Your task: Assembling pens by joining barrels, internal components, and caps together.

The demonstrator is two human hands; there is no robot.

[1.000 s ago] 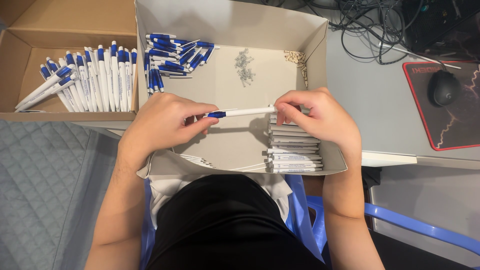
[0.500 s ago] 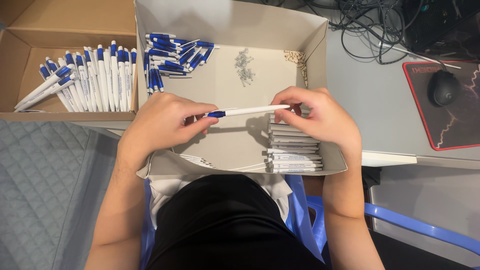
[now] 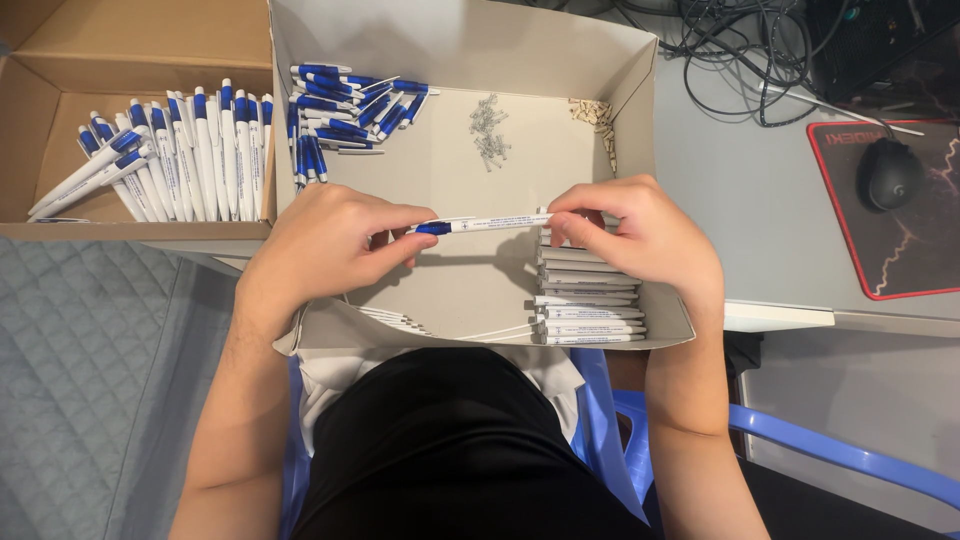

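Observation:
My left hand (image 3: 325, 245) and my right hand (image 3: 640, 235) hold a white pen with a blue grip (image 3: 480, 223) level between them, over the open cardboard box (image 3: 640, 80) on my lap. The left fingers pinch the blue end, the right fingers pinch the white barrel end. Below the right hand lies a stack of white pen barrels (image 3: 590, 300). A heap of blue pen parts (image 3: 345, 110) fills the box's far left corner, with small metal springs (image 3: 488, 125) and small tan pieces (image 3: 597, 115) further right.
A second cardboard box (image 3: 60, 60) at the left holds several finished white-and-blue pens (image 3: 180, 155). A grey desk (image 3: 740, 200) at the right carries a black mouse (image 3: 888, 172) on a red-edged mat and tangled cables (image 3: 740, 40). I sit on a blue chair (image 3: 850, 455).
The pen has dropped very slightly and both hands have shifted a little around it. Nothing else has moved.

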